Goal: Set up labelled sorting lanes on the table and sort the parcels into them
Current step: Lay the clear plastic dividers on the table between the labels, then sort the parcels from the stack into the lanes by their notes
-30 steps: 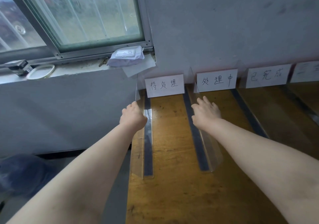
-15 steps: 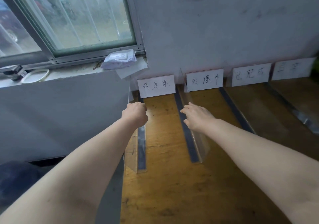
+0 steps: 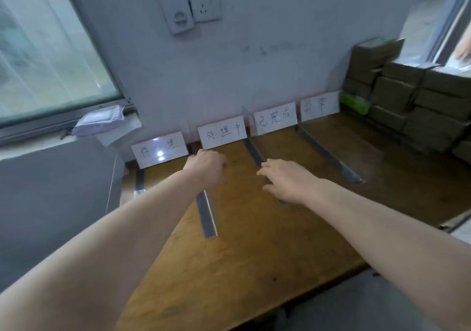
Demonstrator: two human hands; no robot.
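The wooden table [image 3: 254, 254] stands against a grey wall. Four handwritten label cards lean on that wall: first card [image 3: 158, 152], second card [image 3: 221, 133], third card [image 3: 275, 119] and fourth card [image 3: 318, 105]. Glare washes out part of the first card. Clear upright dividers on dark tape strips run from the wall towards the near edge and mark the lanes. The left hand [image 3: 206, 167] is at the second divider [image 3: 207, 216], between the first and second lanes, with its fingers curled over the top edge. The right hand [image 3: 288, 180] is spread, fingers straight and relaxed, holding nothing. Its fingertips are at the third divider [image 3: 251, 149], and contact cannot be confirmed. The fourth divider [image 3: 328, 155] stands clear of both hands. The parcels [image 3: 407, 101], brown cardboard boxes, are stacked at the far right end of the table, outside all lanes. A green container [image 3: 354, 102] sits just beside the stack. A wall socket [image 3: 204, 2] is mounted above the cards.
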